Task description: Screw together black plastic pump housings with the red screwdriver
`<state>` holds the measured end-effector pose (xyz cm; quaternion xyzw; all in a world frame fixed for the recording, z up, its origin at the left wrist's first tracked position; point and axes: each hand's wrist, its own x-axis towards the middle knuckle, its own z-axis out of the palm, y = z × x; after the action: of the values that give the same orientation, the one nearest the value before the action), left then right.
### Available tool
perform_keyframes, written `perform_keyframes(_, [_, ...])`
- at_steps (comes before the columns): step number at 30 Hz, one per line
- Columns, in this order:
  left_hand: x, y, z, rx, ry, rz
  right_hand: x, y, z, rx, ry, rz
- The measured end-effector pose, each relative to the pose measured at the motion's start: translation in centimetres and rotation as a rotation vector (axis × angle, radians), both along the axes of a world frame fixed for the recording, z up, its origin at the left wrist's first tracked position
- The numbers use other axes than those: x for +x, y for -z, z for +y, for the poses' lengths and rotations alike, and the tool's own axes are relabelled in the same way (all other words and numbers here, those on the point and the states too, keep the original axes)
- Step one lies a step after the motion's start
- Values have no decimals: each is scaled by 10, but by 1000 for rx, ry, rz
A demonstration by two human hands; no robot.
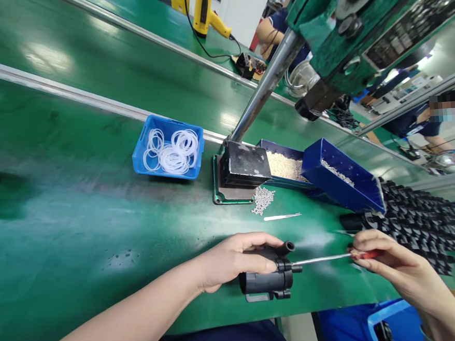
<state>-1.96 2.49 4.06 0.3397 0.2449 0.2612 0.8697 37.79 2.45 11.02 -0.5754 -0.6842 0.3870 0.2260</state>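
Note:
My left hand (243,260) is wrapped over a black plastic cylindrical housing (268,282) that lies on its side on the green bench near the front edge. In my right hand (387,258) is a screwdriver, pinched by its red handle (369,254). The metal shaft (321,260) points left, and its tip meets the right end of the housing, beside a short spout (288,247). Whether the tip sits in a screw is too small to tell. Beyond the housing lie metal tweezers (282,217) and a pile of small metal nuts or rings (263,199).
A blue bin of white rings (167,154) stands left of a green press (338,33) with a black base block (244,164). Two blue bins (341,178) of small parts sit right of it. Rows of black parts (414,225) fill the right side. Other people work beyond.

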Motion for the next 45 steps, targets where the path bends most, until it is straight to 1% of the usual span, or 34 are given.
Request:
perform_keyframes(4, [0, 0, -1, -6, 0, 6, -2, 1, 0, -7, 11, 3])
perform_keyframes(11, [1, 0, -1, -34, -20, -10, -1, 1, -3, -128, 67, -99])
perform_keyframes(13, [1, -2, -1, -29, -28, -23, -4, 2, -3, -111, 90, -110])
perform_keyframes(15, [1, -4, -1, -30, -28, -24, -6, 4, -3, -64, 92, -117])
perform_keyframes(20, [3, -5, -3, -53, 12, -5, -11, 7, -1, 54, 26, -125])
perform_keyframes(25, [3, -3, -3, -23, -12, 35, -17, 4, 3, 43, -35, -157])
perform_keyframes(28, [3, -2, -3, -21, -15, 28, -19, 4, 5, 37, -35, -152])
perform_keyframes(35, [1, -2, -1, -4, -40, 14, -10, 8, 3, 0, 18, -151])
perform_keyframes(39, [1, -2, 0, 6, -48, 8, -4, 9, 1, -13, 113, -175])
perform_keyframes(42, [1, -1, -1, 0, -56, 30, -5, 9, -1, -27, 167, -176])
perform_keyframes(45, [1, -2, -1, 9, -70, 35, -9, 11, -1, -40, 175, -146])
